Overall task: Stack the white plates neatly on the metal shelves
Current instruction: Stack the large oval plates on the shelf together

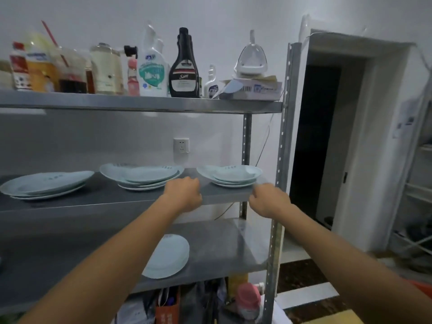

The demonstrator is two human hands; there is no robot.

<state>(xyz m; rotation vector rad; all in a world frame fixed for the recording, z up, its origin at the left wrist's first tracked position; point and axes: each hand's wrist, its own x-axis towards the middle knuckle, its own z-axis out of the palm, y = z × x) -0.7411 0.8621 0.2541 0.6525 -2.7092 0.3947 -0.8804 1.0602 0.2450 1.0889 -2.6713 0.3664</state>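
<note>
The white plates are kept in 4 piles on the grey metal shelves [224,198]. 3 piles are seen on the middle shelf: a left pile [44,183], a middle pile [142,175] and a right pile [230,175]. 1 more round pile [168,256] is seen on the shelf below, partly hidden by the left arm.

The left grip [183,195] is held at the front of the middle shelf, between the middle pile and the right pile. The right grip [268,199] is held just beside the right pile, near its rim. The right pile is likely flanked this way so that it can be lifted or pushed straight. The fingers of both are curled and mostly hidden, so it cannot be told if anything is held.

The plates are pale, shiny and shallow, with small dark marks near the rim. In the middle and right piles the top plates are set off to one side, so these piles do not look neat yet.
</note>
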